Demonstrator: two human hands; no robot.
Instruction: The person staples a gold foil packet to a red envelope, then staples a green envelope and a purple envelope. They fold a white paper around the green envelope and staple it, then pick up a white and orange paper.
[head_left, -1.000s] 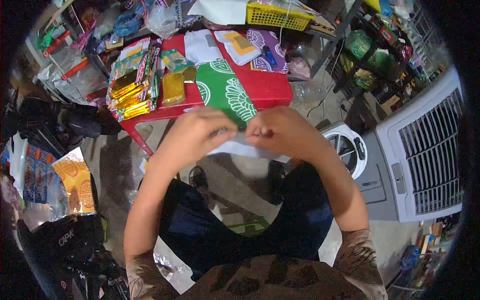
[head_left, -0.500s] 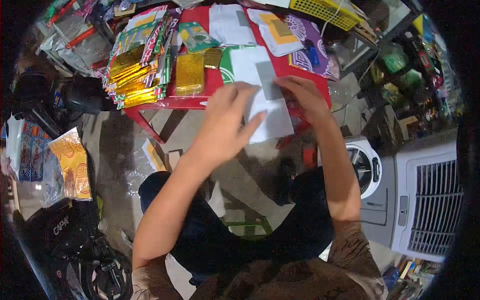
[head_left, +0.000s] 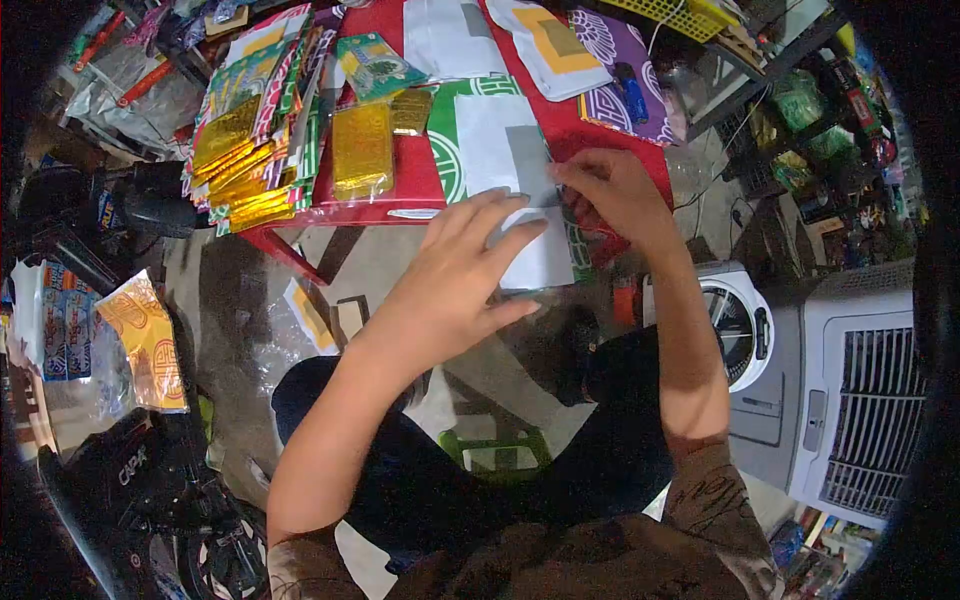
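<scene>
A white paper sheet with a grey square [head_left: 512,170] lies on a green patterned sheet [head_left: 445,140] at the front edge of a small red table [head_left: 415,180] and hangs over it. My left hand [head_left: 455,285] lies flat with spread fingers on the lower part of the white sheet. My right hand [head_left: 610,190] pinches the sheet's right edge beside the grey square.
On the table lie a stack of gold and coloured papers [head_left: 250,130], a gold packet [head_left: 362,150], white sheets [head_left: 450,40] and a purple patterned sheet [head_left: 625,90]. A grey air cooler [head_left: 850,390] stands at the right. An orange packet [head_left: 145,340] lies on the floor at the left.
One second ago both hands held the green and white sheets up near my body. The sheets now lie at the table edge, with the white side up and my left hand flat on them.
</scene>
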